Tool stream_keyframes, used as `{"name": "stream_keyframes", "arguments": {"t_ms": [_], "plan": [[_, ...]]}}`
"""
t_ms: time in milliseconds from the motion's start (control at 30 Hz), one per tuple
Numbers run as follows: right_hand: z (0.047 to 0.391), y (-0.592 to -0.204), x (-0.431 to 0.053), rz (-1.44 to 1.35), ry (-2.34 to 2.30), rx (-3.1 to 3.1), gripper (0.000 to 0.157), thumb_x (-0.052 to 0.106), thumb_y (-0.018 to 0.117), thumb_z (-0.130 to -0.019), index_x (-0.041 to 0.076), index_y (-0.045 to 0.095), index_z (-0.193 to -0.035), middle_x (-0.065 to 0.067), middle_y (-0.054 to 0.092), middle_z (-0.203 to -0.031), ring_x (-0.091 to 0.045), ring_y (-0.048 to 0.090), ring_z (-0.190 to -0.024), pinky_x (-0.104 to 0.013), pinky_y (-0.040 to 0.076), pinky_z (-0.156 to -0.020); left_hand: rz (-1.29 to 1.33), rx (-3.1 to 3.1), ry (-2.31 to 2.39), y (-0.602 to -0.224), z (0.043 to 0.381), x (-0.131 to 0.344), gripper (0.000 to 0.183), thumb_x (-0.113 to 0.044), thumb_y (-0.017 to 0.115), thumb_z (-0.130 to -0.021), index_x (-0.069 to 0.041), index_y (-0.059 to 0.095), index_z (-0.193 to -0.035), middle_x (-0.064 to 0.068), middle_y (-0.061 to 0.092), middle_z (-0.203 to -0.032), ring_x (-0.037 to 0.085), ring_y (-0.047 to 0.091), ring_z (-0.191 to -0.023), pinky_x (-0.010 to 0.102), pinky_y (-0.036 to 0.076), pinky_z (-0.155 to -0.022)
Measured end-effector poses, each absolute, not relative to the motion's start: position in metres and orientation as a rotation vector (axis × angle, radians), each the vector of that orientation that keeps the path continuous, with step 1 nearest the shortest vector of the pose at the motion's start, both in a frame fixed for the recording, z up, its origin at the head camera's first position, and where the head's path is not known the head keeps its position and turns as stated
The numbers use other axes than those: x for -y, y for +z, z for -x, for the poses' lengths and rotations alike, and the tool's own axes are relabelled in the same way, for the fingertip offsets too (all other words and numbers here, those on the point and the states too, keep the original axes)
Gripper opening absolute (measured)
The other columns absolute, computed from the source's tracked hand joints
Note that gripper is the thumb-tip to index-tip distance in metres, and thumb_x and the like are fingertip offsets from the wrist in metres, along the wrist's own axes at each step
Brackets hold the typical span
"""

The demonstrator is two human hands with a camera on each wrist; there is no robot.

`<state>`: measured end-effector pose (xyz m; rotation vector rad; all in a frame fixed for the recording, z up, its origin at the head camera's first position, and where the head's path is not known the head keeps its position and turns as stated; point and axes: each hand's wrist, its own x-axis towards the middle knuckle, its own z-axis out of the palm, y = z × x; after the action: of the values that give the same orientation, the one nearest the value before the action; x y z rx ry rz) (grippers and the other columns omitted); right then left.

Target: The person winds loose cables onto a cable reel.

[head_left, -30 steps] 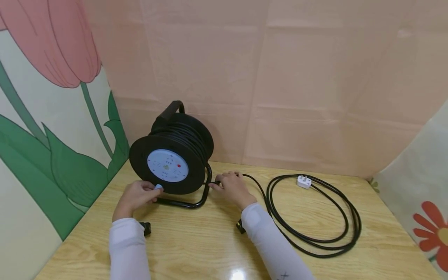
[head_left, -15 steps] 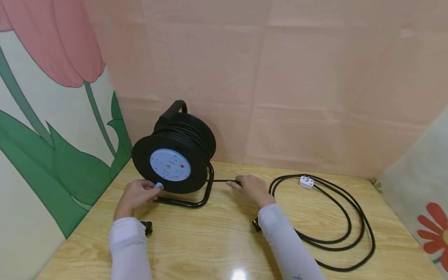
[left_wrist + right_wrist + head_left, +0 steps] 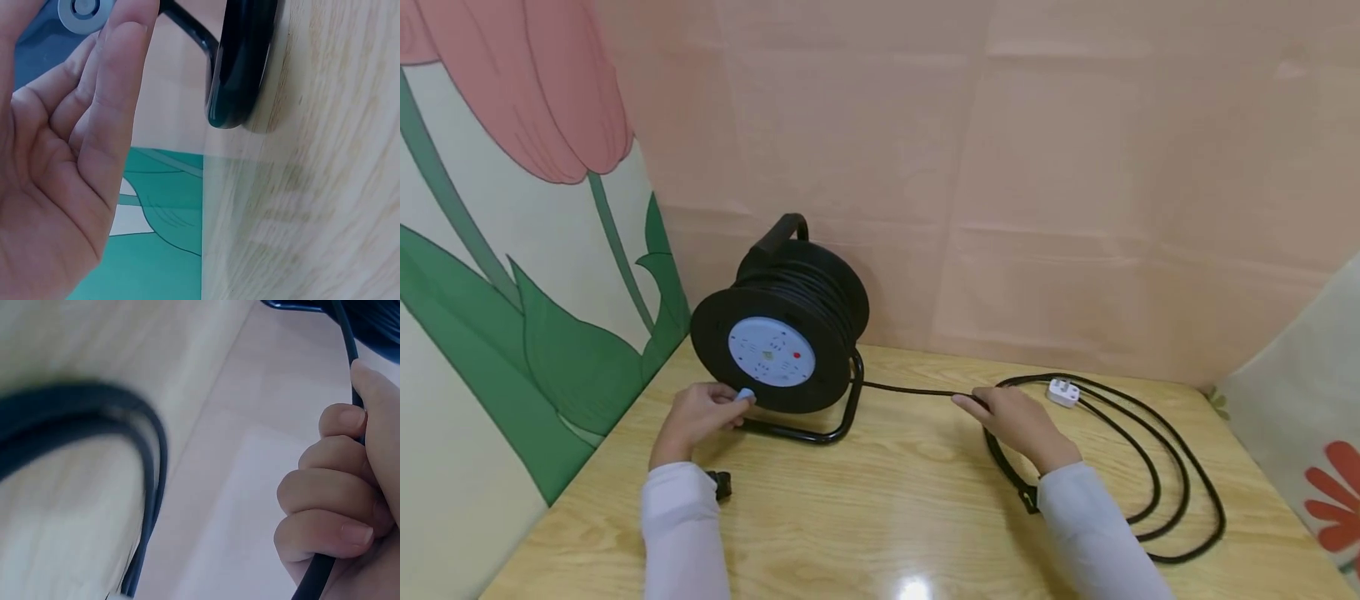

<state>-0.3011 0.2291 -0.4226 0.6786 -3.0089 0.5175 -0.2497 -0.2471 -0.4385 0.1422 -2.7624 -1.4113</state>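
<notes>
A black cable reel (image 3: 715, 342) with a pale blue socket face (image 3: 771, 352) stands on its tubular frame (image 3: 801, 436) at the left. My left hand (image 3: 695, 419) pinches the small light-blue knob (image 3: 745, 394) low on the reel's front disc. In the left wrist view, a round grey knob (image 3: 86, 9) shows beyond the fingers. A black cable (image 3: 913, 390) runs from the reel to my right hand (image 3: 1018, 425), whose fingers curl round it. The right wrist view shows this grip, with the cable (image 3: 315, 575) leaving below the little finger.
Loose loops of cable (image 3: 1180, 450) lie on the wooden table (image 3: 865, 517) at the right, partly behind the right sleeve. Among them sits a white three-pin plug (image 3: 1063, 392). A pink sheet (image 3: 1045, 208) hangs behind, and a tulip-printed sheet (image 3: 580, 283) borders the left.
My right hand has slid right along the cable, away from the reel, and a longer straight stretch now shows between them. The loops have shifted right. The left hand stays at the knob.
</notes>
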Motion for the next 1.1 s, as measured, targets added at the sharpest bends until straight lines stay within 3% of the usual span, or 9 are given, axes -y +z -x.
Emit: {"name": "stream_keyframes", "arguments": {"t_ms": [133, 633, 900, 1100], "plan": [[0.286, -0.426, -0.247, -0.638, 0.494, 3.019, 0.054, 0.061, 0.040, -0.102, 0.017, 0.050, -0.073, 0.002, 0.041, -0.059, -0.013, 0.038, -0.052, -0.032, 0.036, -0.054, -0.131, 2.765, -1.404, -0.438, 0.250, 0.247, 0.038, -0.035, 0.077, -0.087, 0.001, 0.071, -0.099, 0.003, 0.073, -0.081, 0.016, 0.068, -0.073, 0.030, 0.056, -0.071], [0.250, -0.418, -0.313, -0.425, 0.436, 3.013, 0.050, 0.058, 0.044, -0.102, 0.017, 0.043, -0.073, 0.002, 0.033, -0.058, -0.013, 0.028, -0.050, -0.030, 0.026, -0.048, -0.152, 2.767, -1.398, -0.437, 0.249, 0.247, 0.042, -0.039, 0.077, -0.087, 0.001, 0.072, -0.099, 0.002, 0.073, -0.080, 0.016, 0.068, -0.075, 0.031, 0.056, -0.072], [0.242, -0.401, -0.359, -0.284, 0.326, 3.023, 0.050, 0.065, 0.048, -0.097, 0.021, 0.057, -0.077, 0.002, 0.040, -0.059, -0.016, 0.038, -0.052, -0.032, 0.028, -0.047, -0.173, 2.762, -1.339, -0.437, 0.244, 0.251, 0.042, -0.045, 0.076, -0.086, -0.004, 0.074, -0.094, 0.000, 0.073, -0.079, 0.016, 0.066, -0.077, 0.031, 0.054, -0.072], [0.239, -0.397, -0.395, -0.203, 0.273, 2.972, 0.056, 0.066, 0.055, -0.094, 0.020, 0.049, -0.063, 0.002, 0.038, -0.055, -0.017, 0.037, -0.049, -0.031, 0.026, -0.046, -0.220, 2.707, -1.338, -0.432, 0.240, 0.258, 0.050, -0.052, 0.074, -0.087, -0.003, 0.075, -0.099, 0.000, 0.074, -0.082, 0.018, 0.068, -0.081, 0.036, 0.050, -0.081]]}}
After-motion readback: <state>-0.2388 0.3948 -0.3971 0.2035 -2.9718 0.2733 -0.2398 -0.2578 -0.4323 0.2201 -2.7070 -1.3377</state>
